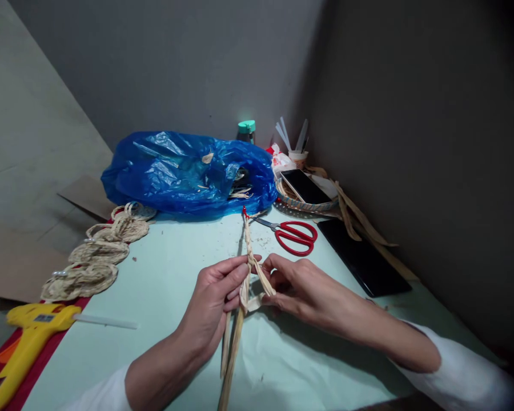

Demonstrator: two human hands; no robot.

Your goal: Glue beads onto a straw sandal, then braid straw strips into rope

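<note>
A pale braid (248, 235) of flat, dried plant strips runs up the middle of the table, its far end tied with something red. My left hand (218, 302) pinches the near end of the braid between thumb and fingers. Long loose strips (233, 348) hang from below that grip toward the table's near edge. My right hand (293, 285) is closed on a strip (263, 281) that bends out to the right of the braid; some of its fingertips are hidden. Just beyond the right hand lie red-handled scissors (297, 237), blades pointing at the braid's far end.
A blue plastic bag (167, 171) with dried strips stands at the back. Coiled braided pieces (98, 251) and a yellow glue gun (38, 319) lie left. Right are a black tablet-like slab (364, 257), a basket (308, 205) holding a phone (306, 186), and loose strips (355, 211).
</note>
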